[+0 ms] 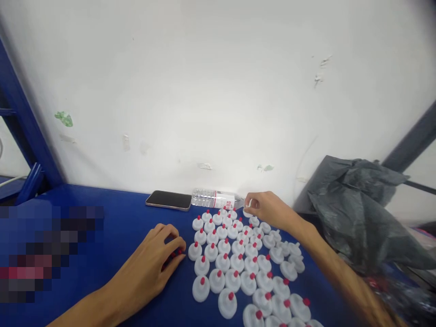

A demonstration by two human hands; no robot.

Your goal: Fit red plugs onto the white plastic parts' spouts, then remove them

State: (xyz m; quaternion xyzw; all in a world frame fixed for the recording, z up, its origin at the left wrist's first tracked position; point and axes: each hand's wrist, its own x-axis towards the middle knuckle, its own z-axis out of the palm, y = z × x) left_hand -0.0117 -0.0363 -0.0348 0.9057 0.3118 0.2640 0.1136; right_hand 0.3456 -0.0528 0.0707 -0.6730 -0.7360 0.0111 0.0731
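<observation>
White discs, red caps; blue tabletop; black phone screen; red-and-white bottle label; grey bag.

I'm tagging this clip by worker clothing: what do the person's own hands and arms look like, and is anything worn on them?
Both the left hand and right hand are bare: no gloves, rings or watch can be seen. The left forearm and right forearm show no sleeves, though the right one blurs near the picture's edge. The fingers look slim.

We look from the wearer's head — forward and down. The table lies near, the wall beyond.
</observation>
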